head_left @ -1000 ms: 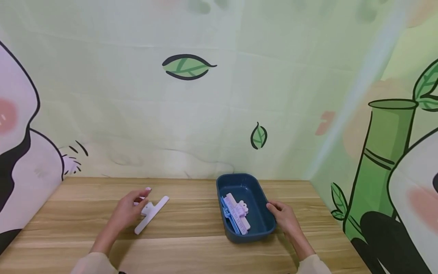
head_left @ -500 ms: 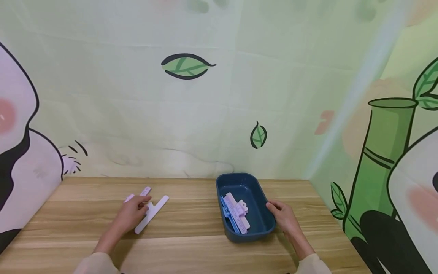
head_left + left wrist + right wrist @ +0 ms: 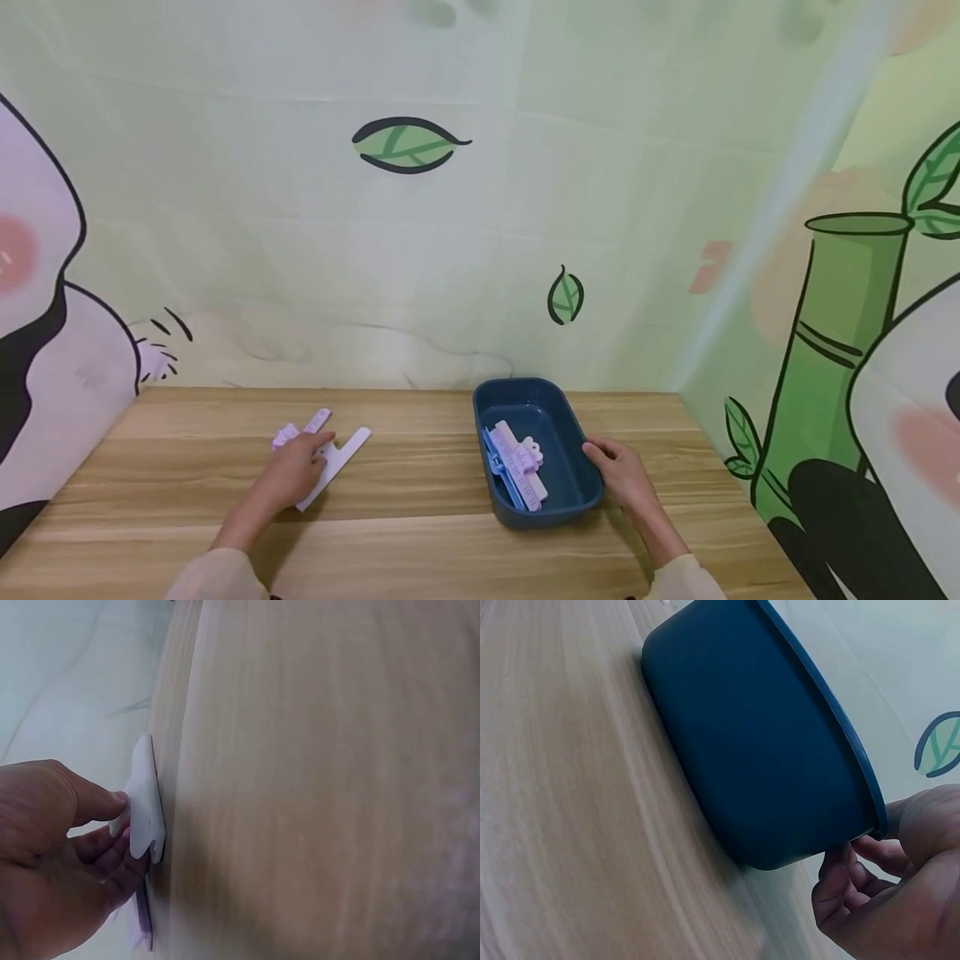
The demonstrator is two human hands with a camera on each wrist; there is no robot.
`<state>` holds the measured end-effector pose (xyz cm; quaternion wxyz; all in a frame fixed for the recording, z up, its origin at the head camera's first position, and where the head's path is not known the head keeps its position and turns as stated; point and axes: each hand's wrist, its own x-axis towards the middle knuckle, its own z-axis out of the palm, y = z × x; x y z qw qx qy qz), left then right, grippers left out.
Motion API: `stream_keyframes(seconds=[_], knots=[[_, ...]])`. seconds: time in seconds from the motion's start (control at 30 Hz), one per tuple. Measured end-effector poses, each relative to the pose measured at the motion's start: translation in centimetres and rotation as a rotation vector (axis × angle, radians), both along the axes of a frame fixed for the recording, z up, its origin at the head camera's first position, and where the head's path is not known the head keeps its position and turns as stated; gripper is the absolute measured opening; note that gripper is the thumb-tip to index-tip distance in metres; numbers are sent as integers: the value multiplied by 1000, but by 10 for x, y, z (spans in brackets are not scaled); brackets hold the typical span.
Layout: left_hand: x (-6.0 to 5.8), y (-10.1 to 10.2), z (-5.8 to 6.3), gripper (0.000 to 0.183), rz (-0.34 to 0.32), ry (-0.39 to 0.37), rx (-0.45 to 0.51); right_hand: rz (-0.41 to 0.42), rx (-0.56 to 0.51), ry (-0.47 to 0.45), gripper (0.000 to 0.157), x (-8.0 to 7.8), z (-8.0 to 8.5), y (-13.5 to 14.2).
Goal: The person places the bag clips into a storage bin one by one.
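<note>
On the left of the table, my left hand [image 3: 291, 473] pinches the handle part of a white bag clip [image 3: 343, 458]. In the left wrist view the thumb presses one side of this white clip [image 3: 147, 806], with fingers curled at the other side. A purple clip [image 3: 286, 435] marked like a ruler lies just beyond, partly hidden by the hand. My right hand [image 3: 626, 477] grips the right rim of a dark blue plastic bin [image 3: 540, 417], thumb over the edge and fingers outside. Inside, a purple clip [image 3: 519, 465] lies beside a blue clip [image 3: 504, 475].
The wooden table [image 3: 420, 475] carries the bin right of centre and the loose clips at left. Behind it hangs a pale green cloth backdrop [image 3: 480, 250] printed with leaves, bamboo and pandas, right along the table's far edge.
My left hand has moved from the purple clip down and right onto the white clip; the purple clip now shows more. The right hand stays on the bin's rim.
</note>
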<state>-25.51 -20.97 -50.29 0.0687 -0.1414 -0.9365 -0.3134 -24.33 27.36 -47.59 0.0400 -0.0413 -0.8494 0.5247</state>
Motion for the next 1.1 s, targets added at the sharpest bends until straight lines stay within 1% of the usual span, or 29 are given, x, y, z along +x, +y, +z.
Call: stream_keyframes(seconds=[0.23,0.37,0.5,0.63,0.87,0.97,1.1], knots=[[3,2,2,50,-23,14,-5,7,14,7,40,0,0,-1],[5,1,3,53,-27,30,-15,1,14,2,40,0,0,-1],[5,1,3,55,-29,27,-23,1,4,2,39,-1,-2,-1],[5,0,2,53,-32,15,-16,1,6,4,39,-2,-2,-1],[4,-3,1,45,-42,5,15,0,17,2,38,-2,-2,0],[4,-4,3,43,-48,-10,41,5,10,-1,39,-1,-3,0],[6,-3,7,43,-46,-49,79,13,1,1,39,0,-2,0]])
